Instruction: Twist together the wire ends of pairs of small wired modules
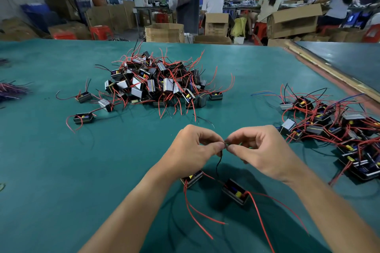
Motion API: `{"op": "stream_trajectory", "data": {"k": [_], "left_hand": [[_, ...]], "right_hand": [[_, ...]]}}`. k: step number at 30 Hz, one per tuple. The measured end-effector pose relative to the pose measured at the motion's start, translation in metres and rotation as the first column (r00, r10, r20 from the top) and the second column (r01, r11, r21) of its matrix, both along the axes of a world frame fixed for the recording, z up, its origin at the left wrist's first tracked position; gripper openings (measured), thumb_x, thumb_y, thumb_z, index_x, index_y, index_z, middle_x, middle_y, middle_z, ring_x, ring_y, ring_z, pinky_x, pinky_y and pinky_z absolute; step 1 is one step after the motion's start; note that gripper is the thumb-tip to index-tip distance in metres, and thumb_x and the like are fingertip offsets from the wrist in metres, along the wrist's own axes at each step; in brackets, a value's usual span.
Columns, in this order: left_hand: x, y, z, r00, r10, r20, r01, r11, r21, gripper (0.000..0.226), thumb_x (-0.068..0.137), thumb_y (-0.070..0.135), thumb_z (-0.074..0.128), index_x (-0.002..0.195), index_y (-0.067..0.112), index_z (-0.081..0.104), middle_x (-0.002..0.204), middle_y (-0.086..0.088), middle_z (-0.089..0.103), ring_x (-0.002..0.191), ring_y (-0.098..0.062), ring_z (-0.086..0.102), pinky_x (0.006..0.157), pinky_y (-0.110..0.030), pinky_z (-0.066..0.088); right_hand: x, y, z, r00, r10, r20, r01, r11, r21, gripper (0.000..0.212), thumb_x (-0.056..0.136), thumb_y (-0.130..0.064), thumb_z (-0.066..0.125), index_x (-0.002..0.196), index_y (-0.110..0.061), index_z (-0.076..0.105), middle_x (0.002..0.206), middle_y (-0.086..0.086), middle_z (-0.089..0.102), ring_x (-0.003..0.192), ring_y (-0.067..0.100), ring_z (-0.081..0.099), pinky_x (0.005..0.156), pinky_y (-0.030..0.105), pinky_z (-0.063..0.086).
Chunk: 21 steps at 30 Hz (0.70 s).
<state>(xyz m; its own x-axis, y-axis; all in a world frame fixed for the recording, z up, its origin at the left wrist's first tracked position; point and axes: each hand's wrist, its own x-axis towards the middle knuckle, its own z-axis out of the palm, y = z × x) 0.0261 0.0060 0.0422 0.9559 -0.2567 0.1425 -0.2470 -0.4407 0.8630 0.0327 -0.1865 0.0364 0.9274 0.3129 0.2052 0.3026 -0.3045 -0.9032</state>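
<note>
My left hand [193, 148] and my right hand [261, 150] meet fingertip to fingertip above the green table [51, 160], pinching the black wire ends [225, 144] between thumbs and forefingers. A black wire [218, 162] hangs down from the pinch toward two small black modules below. One module [192, 178] lies partly under my left wrist. The other module [236, 192], showing yellow and blue parts, lies between my forearms. Long red wires [197, 211] trail from both toward the near edge.
A big heap of loose modules [156, 84] with red and black wires sits mid-table. Another pile of modules [333, 127] lies at the right. A few single modules [84, 118] lie at the left. Purple wires [10, 90] sit at the left edge. Boxes and people are beyond.
</note>
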Motion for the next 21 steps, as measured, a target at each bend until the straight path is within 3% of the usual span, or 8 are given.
{"op": "stream_trajectory", "data": {"k": [4, 7, 11, 13, 16, 21], "left_hand": [[-0.002, 0.001, 0.003, 0.999, -0.027, -0.039, 0.027, 1.0, -0.01, 0.016, 0.09, 0.014, 0.069, 0.077, 0.019, 0.076, 0.07, 0.007, 0.073, 0.063, 0.003, 0.06, 0.067, -0.009, 0.045], [-0.004, 0.0, 0.003, 0.999, -0.033, -0.018, 0.033, 0.999, 0.003, 0.016, 0.09, 0.015, 0.069, 0.076, 0.02, 0.076, 0.065, 0.012, 0.07, 0.052, 0.009, 0.054, 0.056, -0.005, 0.039], [-0.005, -0.003, 0.001, 0.999, -0.011, 0.042, 0.011, 1.0, 0.011, 0.014, 0.088, 0.013, 0.071, 0.075, 0.018, 0.076, 0.047, 0.021, 0.057, 0.038, 0.009, 0.044, 0.043, -0.001, 0.027], [-0.006, -0.006, -0.001, 0.989, 0.004, 0.15, -0.02, 0.994, 0.104, 0.011, 0.086, 0.017, 0.072, 0.078, 0.023, 0.078, 0.053, 0.021, 0.062, 0.047, 0.009, 0.049, 0.05, -0.002, 0.031], [-0.006, -0.009, -0.008, 0.97, -0.009, 0.244, -0.051, 0.969, 0.241, 0.008, 0.085, 0.023, 0.07, 0.086, 0.027, 0.078, 0.074, 0.012, 0.072, 0.056, 0.008, 0.052, 0.059, -0.009, 0.037], [-0.001, -0.007, -0.007, 0.993, 0.05, 0.11, -0.062, 0.992, 0.109, 0.009, 0.086, 0.019, 0.071, 0.081, 0.021, 0.077, 0.07, 0.011, 0.072, 0.059, 0.006, 0.059, 0.064, -0.015, 0.048]], "right_hand": [[0.001, -0.001, -0.003, 0.997, 0.02, 0.072, -0.018, 1.0, -0.019, 0.012, 0.078, -0.02, 0.078, 0.084, -0.03, 0.077, 0.064, -0.011, 0.069, 0.052, 0.0, 0.051, 0.051, 0.014, 0.041], [0.002, -0.001, -0.004, 0.994, -0.001, 0.11, 0.004, 1.0, -0.03, 0.007, 0.079, -0.02, 0.077, 0.077, -0.027, 0.076, 0.056, -0.01, 0.063, 0.048, 0.001, 0.045, 0.048, 0.014, 0.036], [0.001, 0.001, -0.002, 0.998, -0.035, 0.058, 0.036, 0.999, -0.021, 0.012, 0.08, -0.022, 0.072, 0.069, -0.016, 0.071, 0.055, 0.009, 0.06, 0.048, 0.009, 0.047, 0.048, 0.027, 0.037], [0.003, 0.003, -0.004, 0.997, -0.066, -0.039, 0.065, 0.998, -0.004, 0.02, 0.085, -0.01, 0.07, 0.065, -0.011, 0.068, 0.054, 0.012, 0.058, 0.047, 0.014, 0.048, 0.05, 0.03, 0.038], [0.006, 0.007, -0.009, 0.983, -0.141, -0.118, 0.139, 0.99, -0.025, 0.025, 0.083, -0.001, 0.066, 0.059, -0.007, 0.065, 0.051, 0.001, 0.059, 0.045, 0.013, 0.047, 0.05, 0.029, 0.039], [0.002, 0.007, -0.005, 0.992, -0.111, 0.051, 0.113, 0.993, -0.033, 0.016, 0.083, -0.008, 0.074, 0.075, -0.021, 0.068, 0.065, -0.005, 0.065, 0.051, 0.011, 0.051, 0.051, 0.031, 0.045]]}}
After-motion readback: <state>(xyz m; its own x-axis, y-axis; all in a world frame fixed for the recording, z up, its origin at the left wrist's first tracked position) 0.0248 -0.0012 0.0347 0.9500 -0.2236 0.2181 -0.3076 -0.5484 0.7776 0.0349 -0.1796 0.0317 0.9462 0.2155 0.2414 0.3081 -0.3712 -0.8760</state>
